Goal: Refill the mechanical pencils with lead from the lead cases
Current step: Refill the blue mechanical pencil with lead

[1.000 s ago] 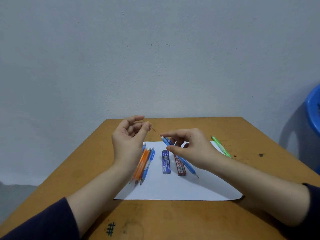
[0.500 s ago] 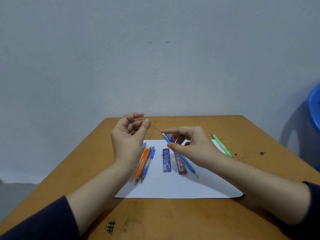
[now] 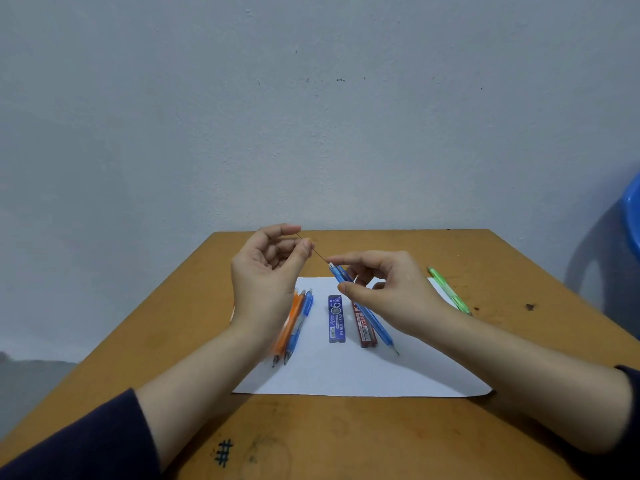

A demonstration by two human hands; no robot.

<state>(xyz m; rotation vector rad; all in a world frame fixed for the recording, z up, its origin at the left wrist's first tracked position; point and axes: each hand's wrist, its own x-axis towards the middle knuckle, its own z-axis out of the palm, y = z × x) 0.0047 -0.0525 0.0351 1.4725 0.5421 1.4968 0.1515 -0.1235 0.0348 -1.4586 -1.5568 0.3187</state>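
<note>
In the head view, the left hand point(image 3: 266, 271) pinches a thin lead point(image 3: 320, 255) between thumb and forefinger, above the table point(image 3: 346, 438). The lead's lower end meets the top of the blue pencil point(image 3: 367, 317), which the right hand point(image 3: 391, 292) holds tilted, tip down, over the white paper point(image 3: 346, 372). On the paper lie a blue lead case point(image 3: 336, 318), a red lead case point(image 3: 363, 327), an orange pencil point(image 3: 289, 327) and a second blue pencil point(image 3: 299, 327). A green pencil point(image 3: 448, 291) lies at the paper's right edge.

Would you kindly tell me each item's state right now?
Left hand: pinches the lead.
Lead: tilted, lower end at held pencil's back.
Right hand: grips held pencil.
Held pencil: raised, tip down.
Blue lead case: flat on paper.
Red lead case: flat on paper.
Orange pencil: lying on paper.
Green pencil: lying on table.
</note>
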